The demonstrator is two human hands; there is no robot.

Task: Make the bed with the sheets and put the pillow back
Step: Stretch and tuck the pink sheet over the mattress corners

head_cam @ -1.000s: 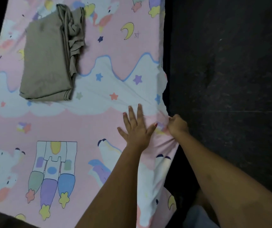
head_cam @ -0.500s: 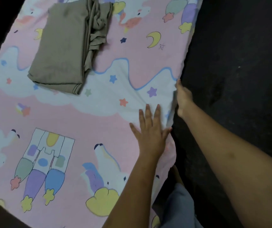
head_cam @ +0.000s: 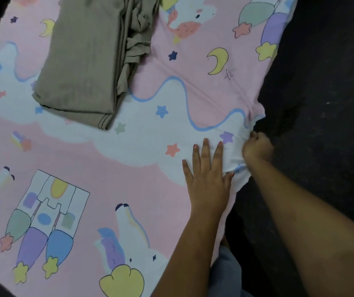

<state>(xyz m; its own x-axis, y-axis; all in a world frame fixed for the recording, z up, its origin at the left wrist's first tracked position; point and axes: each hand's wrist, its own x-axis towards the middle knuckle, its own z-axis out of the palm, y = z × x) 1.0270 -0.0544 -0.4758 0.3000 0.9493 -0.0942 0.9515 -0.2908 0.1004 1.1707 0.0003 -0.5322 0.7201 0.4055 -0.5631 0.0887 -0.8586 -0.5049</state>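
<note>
A pink and white sheet [head_cam: 129,159] printed with stars, moons and unicorns covers the mattress. My left hand [head_cam: 208,179] lies flat on it near the right edge, fingers straight and spread. Just to its right, my right hand [head_cam: 256,148] grips a bunch of the sheet's edge, and the cloth puckers around the fist. A folded grey-brown sheet [head_cam: 90,58] lies on the bed at the upper left, its loose layers showing along its right side. No pillow is in view.
A dark floor [head_cam: 326,129] runs along the right side of the bed. My knee in light blue cloth [head_cam: 225,273] shows at the bottom, by the mattress edge. Dark space borders the bed at the left.
My right hand went from lying along the sheet's side edge to gripping a bunch of it next to my left hand. My left hand stayed flat on the sheet.
</note>
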